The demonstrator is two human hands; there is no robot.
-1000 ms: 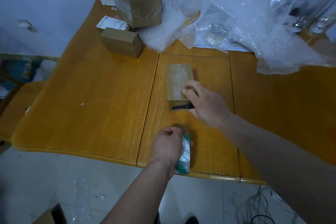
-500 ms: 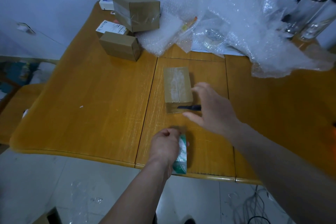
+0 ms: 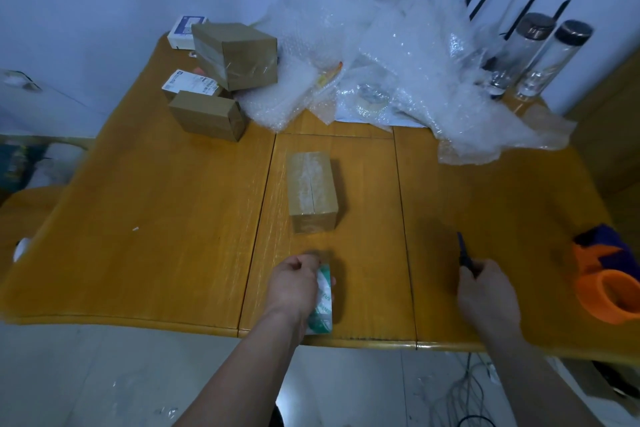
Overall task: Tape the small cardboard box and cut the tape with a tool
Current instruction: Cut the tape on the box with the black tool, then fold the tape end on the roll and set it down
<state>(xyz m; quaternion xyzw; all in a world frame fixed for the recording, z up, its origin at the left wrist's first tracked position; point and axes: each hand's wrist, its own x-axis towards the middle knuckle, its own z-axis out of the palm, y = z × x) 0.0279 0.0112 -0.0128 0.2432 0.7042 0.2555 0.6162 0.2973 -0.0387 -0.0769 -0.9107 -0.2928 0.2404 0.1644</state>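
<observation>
- We see the small cardboard box (image 3: 312, 191) lying alone near the middle of the desk (image 3: 156, 218), clear tape glossy along its top and over its near end.
- A moment ago the right hand reached over the box's near end with the dark tool at the tape; now it has pulled back toward the desk's near right edge, well apart from the box.
- The right hand (image 3: 486, 295) is closed around the handle of the dark cutting tool (image 3: 463, 251), whose tip points away from us.
- The left hand (image 3: 294, 286) stays curled around the green and white tape roll (image 3: 322, 303), which stands on edge at the desk's near edge, in front of the box.
- An orange and purple tape dispenser (image 3: 609, 281) sits at the right edge, just beside the right hand.
- Three other cardboard boxes (image 3: 228, 80) cluster at the far left corner.
- Bubble wrap (image 3: 398, 73) is heaped along the far edge, with two clear bottles (image 3: 540, 59) behind it at the far right corner.
</observation>
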